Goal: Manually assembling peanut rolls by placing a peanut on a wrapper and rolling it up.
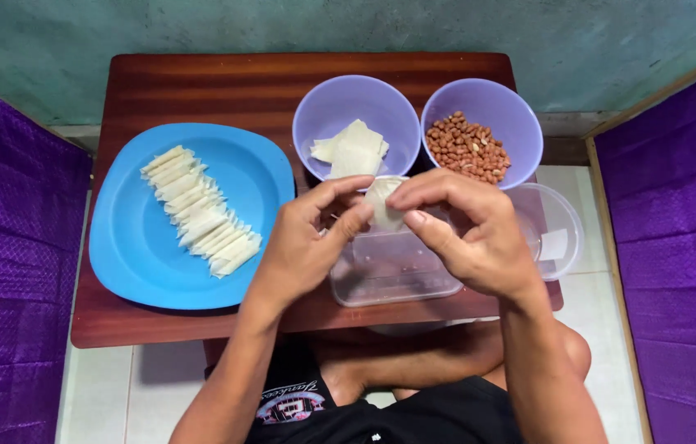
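Left hand (302, 247) and right hand (471, 234) both pinch small white wrapper (382, 205) at fingertips, above clear container (389, 275) on desk (200, 90). Wrapper looks thin, limp, light, tear-prone; best held by edges, gently.

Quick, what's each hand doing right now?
Left hand: fingers pinched on the small white wrapper.
Right hand: fingers pinched on the same wrapper.

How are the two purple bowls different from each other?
The left bowl holds a few flat white wrapper sheets; the right bowl holds a pile of brown peanuts. The left bowl looks mostly bare inside, the right fuller. Both are round, purple and side by side on the wooden table.
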